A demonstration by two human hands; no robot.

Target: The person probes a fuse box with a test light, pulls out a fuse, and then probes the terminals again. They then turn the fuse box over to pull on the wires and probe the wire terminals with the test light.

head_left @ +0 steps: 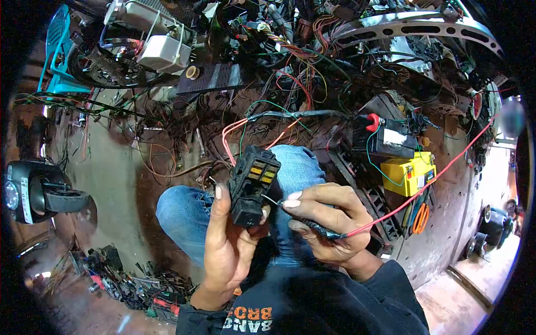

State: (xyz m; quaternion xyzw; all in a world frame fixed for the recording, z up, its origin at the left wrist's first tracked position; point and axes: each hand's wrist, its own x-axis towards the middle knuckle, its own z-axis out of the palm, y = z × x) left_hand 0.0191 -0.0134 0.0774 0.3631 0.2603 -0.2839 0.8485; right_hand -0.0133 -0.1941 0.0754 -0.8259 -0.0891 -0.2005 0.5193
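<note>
A black fuse box [245, 192] with several yellow fuses [261, 172] is gripped in my left hand [228, 257], thumb along its left side. Orange-red wires [227, 139] run up from its top to a taped black harness [312, 113]. My right hand [335, 215] is closed around a dark test probe [329, 231], with a red wire [413, 198] trailing from its back end. The probe's thin metal tip [270, 199] points left, right at the fuse box's lower slots. Both hands are above my jean-covered knees [293, 167].
At right stand a black battery [391, 139] with a red clamp [373, 121] and a yellow battery [410, 174]. Orange-handled scissors [421, 219] lie beside them. Tangled wiring [301, 56] fills the top. Tools [139, 285] are heaped at lower left, near a scooter [42, 192].
</note>
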